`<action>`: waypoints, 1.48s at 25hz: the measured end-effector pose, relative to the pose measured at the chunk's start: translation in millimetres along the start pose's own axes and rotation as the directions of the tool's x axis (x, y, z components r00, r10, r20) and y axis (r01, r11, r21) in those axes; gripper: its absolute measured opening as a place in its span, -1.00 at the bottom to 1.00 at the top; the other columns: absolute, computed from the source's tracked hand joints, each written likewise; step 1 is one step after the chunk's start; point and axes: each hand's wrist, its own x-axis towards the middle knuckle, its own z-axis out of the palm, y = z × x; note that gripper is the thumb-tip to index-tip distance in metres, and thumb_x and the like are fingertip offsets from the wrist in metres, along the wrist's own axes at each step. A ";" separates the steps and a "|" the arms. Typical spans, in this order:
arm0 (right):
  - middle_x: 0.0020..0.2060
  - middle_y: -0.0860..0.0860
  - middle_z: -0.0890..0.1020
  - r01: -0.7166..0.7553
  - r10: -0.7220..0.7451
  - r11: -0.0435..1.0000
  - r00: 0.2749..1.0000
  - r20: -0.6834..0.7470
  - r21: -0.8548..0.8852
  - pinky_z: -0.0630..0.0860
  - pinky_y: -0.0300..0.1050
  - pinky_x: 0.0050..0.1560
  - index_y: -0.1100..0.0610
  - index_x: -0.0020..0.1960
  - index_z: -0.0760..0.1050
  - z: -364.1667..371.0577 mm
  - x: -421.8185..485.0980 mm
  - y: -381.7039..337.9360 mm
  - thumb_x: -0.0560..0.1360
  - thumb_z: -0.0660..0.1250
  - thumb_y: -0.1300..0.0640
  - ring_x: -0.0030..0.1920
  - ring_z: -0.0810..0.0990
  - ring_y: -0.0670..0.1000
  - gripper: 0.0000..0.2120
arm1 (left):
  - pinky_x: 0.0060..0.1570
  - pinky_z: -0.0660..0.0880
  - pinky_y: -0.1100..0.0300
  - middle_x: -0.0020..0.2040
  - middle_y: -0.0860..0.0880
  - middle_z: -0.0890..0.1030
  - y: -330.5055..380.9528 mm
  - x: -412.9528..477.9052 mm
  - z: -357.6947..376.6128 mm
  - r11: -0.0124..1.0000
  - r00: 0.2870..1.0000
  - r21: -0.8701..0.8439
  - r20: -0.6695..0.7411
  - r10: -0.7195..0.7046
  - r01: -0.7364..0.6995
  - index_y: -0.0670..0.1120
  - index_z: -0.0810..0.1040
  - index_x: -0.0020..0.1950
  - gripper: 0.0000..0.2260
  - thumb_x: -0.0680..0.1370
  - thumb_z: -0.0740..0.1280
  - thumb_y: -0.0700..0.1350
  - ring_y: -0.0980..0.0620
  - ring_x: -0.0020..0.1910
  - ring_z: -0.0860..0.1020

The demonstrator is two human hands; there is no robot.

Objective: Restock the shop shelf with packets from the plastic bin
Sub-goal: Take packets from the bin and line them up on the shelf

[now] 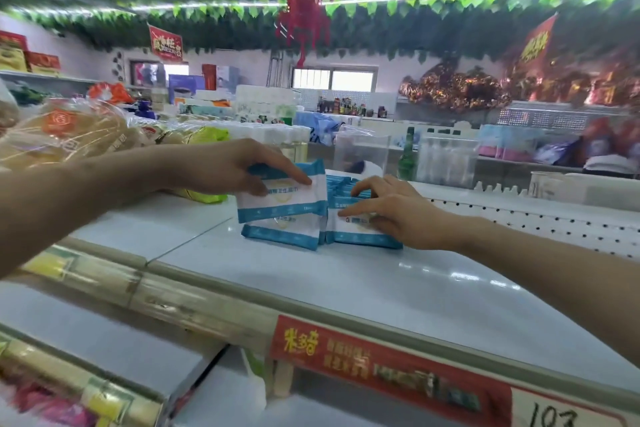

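Shop shelf (346, 274): your left hand (235, 166) pinches packet (287, 199), mid-placing; right hand (394, 213) apparently clasps packet row (360, 236). Next: seat packet flush, just left of right hand.

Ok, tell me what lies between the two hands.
In the head view, blue-and-white packets lie between the left hand and right hand, on the shelf.
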 end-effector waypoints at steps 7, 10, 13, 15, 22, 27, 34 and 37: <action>0.43 -0.11 0.42 -0.119 0.121 0.992 0.990 -0.076 0.030 0.36 0.17 0.30 -0.30 0.46 0.40 -17.0 -26.4 24.3 0.63 0.35 0.00 0.37 0.35 0.02 -0.55 | 0.16 0.51 0.33 0.18 0.36 0.46 26.3 48.7 58.3 0.992 0.987 0.019 0.103 0.120 -0.123 0.35 0.53 0.38 -0.44 0.62 0.34 -0.30 0.28 0.19 0.48; 0.36 -0.10 0.49 -0.181 0.184 0.983 0.967 -0.176 0.033 0.40 0.21 0.27 -0.27 0.46 0.42 -35.5 -43.6 40.7 0.62 0.36 0.03 0.33 0.40 0.01 -0.54 | 0.15 0.38 0.40 0.21 0.29 0.45 33.2 75.5 74.5 0.973 0.974 0.123 0.139 0.180 -0.198 0.27 0.50 0.43 -0.45 0.60 0.35 -0.30 0.32 0.22 0.42; 0.32 -0.06 0.53 -0.230 0.239 0.971 0.942 -0.234 0.066 0.41 0.29 0.28 -0.22 0.44 0.45 -51.7 -61.9 53.1 0.62 0.36 0.05 0.32 0.43 0.02 -0.57 | 0.22 0.25 0.36 0.27 0.14 0.41 36.6 96.3 81.1 0.937 0.963 0.233 0.132 0.235 -0.261 0.25 0.50 0.45 -0.47 0.61 0.35 -0.28 0.23 0.20 0.35; 0.30 -0.06 0.54 -0.239 0.251 0.968 0.934 -0.254 0.077 0.41 0.30 0.27 -0.22 0.43 0.47 -58.3 -69.4 55.9 0.61 0.35 0.05 0.30 0.44 0.02 -0.59 | 0.33 0.26 0.17 0.31 0.09 0.36 35.6 105.0 84.4 0.901 0.963 0.339 0.100 0.252 -0.271 0.31 0.49 0.43 -0.49 0.62 0.36 -0.22 0.16 0.27 0.26; 0.25 -0.07 0.56 -0.173 0.196 0.979 0.947 -0.254 0.110 0.39 0.27 0.30 -0.20 0.38 0.51 -70.2 -44.3 21.9 0.63 0.32 0.06 0.27 0.46 0.02 -0.65 | 0.46 0.23 0.02 0.41 0.07 0.34 25.3 86.9 77.5 0.897 0.968 0.383 -0.029 0.251 -0.221 0.30 0.37 0.53 -0.49 0.65 0.34 -0.11 0.08 0.38 0.26; 0.15 -0.15 0.58 0.059 0.008 0.957 0.973 -0.230 0.283 0.45 -0.05 0.26 -0.09 0.29 0.59 -63.1 32.6 -59.0 0.63 0.32 0.10 0.17 0.51 -0.11 -0.73 | 0.33 0.42 0.12 0.29 0.13 0.46 -7.3 -13.8 29.3 0.959 0.966 0.280 -0.233 0.116 -0.047 0.17 0.45 0.49 -0.56 0.63 0.38 -0.11 0.14 0.28 0.43; 0.08 -0.04 0.64 0.394 -0.344 0.800 0.919 -0.193 0.453 0.50 -0.13 0.07 0.12 0.27 0.61 -15.6 159.7 -248.7 0.60 0.35 0.16 0.04 0.57 -0.07 -0.74 | 0.19 0.49 0.22 0.20 0.17 0.50 -62.3 -253.6 11.5 0.882 0.854 0.188 -0.401 -0.332 0.431 0.21 0.44 0.48 -0.57 0.64 0.37 -0.07 0.21 0.17 0.51; 0.12 -0.03 0.63 0.508 -0.509 0.705 0.848 -0.144 0.495 0.50 -0.05 0.16 0.07 0.31 0.58 7.9 191.6 -345.4 0.60 0.36 0.12 0.09 0.57 -0.04 -0.71 | 0.24 0.44 0.26 0.23 0.17 0.51 -62.3 -360.0 32.2 0.762 0.738 0.151 -0.423 -0.526 0.630 0.20 0.39 0.52 -0.55 0.64 0.36 0.01 0.20 0.20 0.49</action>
